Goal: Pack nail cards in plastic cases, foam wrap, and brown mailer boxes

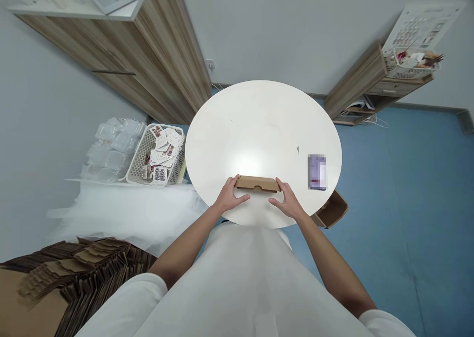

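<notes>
A small brown cardboard box (258,183) with a thumb notch in its front edge is at the near side of the round white table (259,125). My left hand (230,197) grips its left end, fingers along the side and thumb pointing inward in front. At the right end, my right hand (289,202) holds it the same way, its thumb also apart from the box front. The undersides of the fingers are hidden. A purple item with a blurred surface (317,172) lies on the table to the right of my right hand.
Left of the table is a white basket (133,164) of printed cards, beside clear plastic packs (111,149) and white sheets (129,208). Folded cardboard (103,273) is stacked at lower left. An open carton (335,209) stands below the table's right edge. Wooden cabinets (174,46) line the wall.
</notes>
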Available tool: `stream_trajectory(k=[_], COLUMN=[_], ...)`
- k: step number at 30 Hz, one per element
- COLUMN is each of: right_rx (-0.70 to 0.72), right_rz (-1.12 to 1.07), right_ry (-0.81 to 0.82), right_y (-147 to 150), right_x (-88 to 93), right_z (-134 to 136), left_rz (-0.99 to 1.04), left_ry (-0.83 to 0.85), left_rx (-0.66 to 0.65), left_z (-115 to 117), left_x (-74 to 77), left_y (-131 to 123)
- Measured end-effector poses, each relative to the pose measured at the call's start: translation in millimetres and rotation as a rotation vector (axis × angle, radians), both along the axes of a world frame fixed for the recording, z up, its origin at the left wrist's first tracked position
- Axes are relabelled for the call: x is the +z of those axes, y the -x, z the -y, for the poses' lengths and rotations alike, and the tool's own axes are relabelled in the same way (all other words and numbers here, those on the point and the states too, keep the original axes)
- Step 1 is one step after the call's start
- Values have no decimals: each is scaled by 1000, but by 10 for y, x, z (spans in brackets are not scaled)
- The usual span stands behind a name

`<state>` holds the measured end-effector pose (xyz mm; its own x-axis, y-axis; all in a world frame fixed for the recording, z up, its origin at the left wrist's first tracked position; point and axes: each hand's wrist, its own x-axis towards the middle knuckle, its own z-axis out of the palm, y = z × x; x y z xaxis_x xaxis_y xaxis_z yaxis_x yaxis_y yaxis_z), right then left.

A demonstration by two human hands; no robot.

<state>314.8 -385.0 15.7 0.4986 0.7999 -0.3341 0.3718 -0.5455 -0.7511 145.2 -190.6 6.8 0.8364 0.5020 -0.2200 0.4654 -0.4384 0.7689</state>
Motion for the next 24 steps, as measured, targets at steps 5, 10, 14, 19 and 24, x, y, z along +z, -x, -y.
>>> stream_trajectory(k=[5, 10, 14, 19, 24], right_rx=[-42, -165, -218, -258, -275], right_rz=[-8, 28, -49, -166, -211], right_ry=[32, 33, 8, -30, -33], right_y=[-39, -65, -86, -97, -107], right_x=[20, 77, 123, 116, 87], right_z=[-62, -162, -195, -186, -143], left_rz=[-79, -72, -48, -3, 22], left_ry=[-28, -219, -230, -152, -91], left_rx=[5, 48, 64, 74, 84], left_z=[-23, 5, 22, 10, 6], left_x=[-22, 21, 53, 50, 119], left_y=[-77, -166, -186, -169, -123])
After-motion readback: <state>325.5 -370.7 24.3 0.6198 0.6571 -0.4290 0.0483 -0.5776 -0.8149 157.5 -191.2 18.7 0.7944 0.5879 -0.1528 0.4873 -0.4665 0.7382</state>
